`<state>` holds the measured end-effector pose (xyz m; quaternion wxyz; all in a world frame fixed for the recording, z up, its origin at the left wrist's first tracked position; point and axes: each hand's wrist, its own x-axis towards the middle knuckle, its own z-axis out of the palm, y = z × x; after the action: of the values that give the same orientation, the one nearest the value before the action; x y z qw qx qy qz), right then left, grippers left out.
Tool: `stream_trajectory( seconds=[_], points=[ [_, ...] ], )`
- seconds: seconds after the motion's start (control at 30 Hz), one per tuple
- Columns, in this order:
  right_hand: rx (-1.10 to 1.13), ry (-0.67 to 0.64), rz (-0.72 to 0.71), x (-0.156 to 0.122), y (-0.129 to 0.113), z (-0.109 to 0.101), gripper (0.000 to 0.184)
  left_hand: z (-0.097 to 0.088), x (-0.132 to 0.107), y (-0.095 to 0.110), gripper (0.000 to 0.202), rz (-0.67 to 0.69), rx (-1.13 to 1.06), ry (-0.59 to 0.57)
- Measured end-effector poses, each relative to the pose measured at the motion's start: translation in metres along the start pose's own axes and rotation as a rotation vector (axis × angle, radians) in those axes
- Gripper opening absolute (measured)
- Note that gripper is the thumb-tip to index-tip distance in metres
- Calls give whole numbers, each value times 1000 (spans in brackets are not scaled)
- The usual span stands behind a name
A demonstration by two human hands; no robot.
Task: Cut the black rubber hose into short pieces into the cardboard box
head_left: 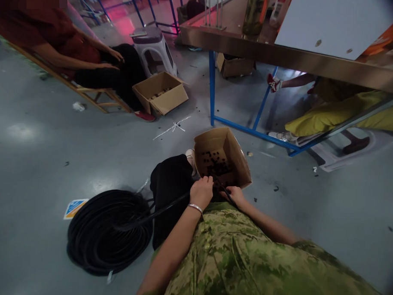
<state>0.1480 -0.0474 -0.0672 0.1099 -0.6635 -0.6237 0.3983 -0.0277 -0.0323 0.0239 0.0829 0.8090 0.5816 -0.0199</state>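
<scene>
I wear a loose camouflage top (232, 254) in greens and tan, a silvery bracelet (195, 207) around my left wrist (198, 202), black trousers (168, 187) and a pale shoe (190, 155); my fingers (209, 181) are bare.

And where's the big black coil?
In the head view, the black coil lies on the floor at lower left, just beside the person's left leg.
</scene>
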Motion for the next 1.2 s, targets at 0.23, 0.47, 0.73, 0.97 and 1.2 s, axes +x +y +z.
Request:
stream_trajectory(
  seconds=[0.23,0.47,0.73,0.97,1.2],
  points=[
    [84,-8,-40,-3,-1,-5,37,-3,-1,1,33,-75,-78,130],
    [355,-101,-290,-8,-16,-28,31,-6,-5,1,35,-167,-201,276],
    [317,-99,-361,-9,-27,-38,30,-3,-6,1,29,-154,-227,435],
    [285,-122,-380,-9,-29,-37,28,-5,-6,2,30,-161,-238,421],
    [282,-119,-376,-5,-38,-39,28,-6,-7,2,32,-146,-229,351]
  ],
)
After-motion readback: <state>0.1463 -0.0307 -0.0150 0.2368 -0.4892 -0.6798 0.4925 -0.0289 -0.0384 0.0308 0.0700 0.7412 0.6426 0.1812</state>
